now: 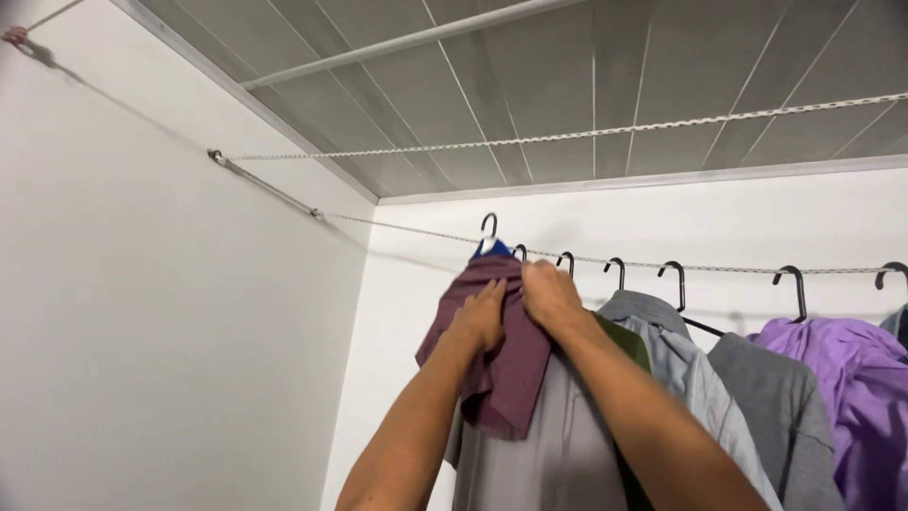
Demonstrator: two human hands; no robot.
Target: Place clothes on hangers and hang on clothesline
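Note:
A maroon garment [501, 369] hangs from a blue hanger [491, 248] whose hook sits on a thin clothesline [416, 229] stretched across the corner of the room. My left hand [480, 317] presses flat on the garment's shoulder, fingers together. My right hand [549, 291] grips the bunched fabric at the neck, just under the line. Both arms reach up from the bottom of the view. Behind the maroon garment hangs a grey shirt [558, 445].
More clothes hang on black hangers to the right: a dark green piece [629, 345], a light blue-grey shirt [676, 364], a grey top [771, 397], a purple shirt [856, 378]. A second line [586, 132] runs higher up. White wall [170, 331] at left, panelled ceiling above.

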